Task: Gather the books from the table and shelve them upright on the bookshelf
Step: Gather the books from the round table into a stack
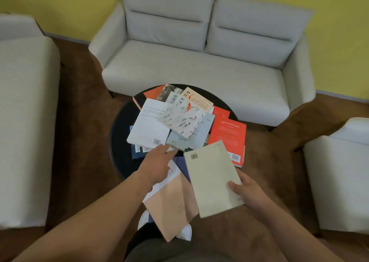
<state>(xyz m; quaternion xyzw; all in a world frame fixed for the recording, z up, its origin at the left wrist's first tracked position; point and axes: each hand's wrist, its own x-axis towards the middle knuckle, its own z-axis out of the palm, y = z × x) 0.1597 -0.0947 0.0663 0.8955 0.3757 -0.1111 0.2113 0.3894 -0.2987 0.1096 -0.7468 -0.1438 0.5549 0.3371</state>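
Observation:
A heap of books lies on a round black table [119, 126]. On top are a white book [148, 126], a fish-patterned book [182, 120], a grey-blue book [191, 137] and a red book [229, 136]. My right hand [246, 192] grips the near corner of a cream book [211, 178], lifted above the table's near edge. My left hand [157, 164] reaches over a pink book [171, 206] and a white one that jut off the near rim; its fingers are spread and touch the heap by the white book's corner. No bookshelf is in view.
A light grey sofa [199, 62] stands behind the table against a yellow wall. A pale armchair [24, 112] is at the left and another [339, 178] at the right. Brown carpet [79, 122] surrounds the table. My white shoes show below the pink book.

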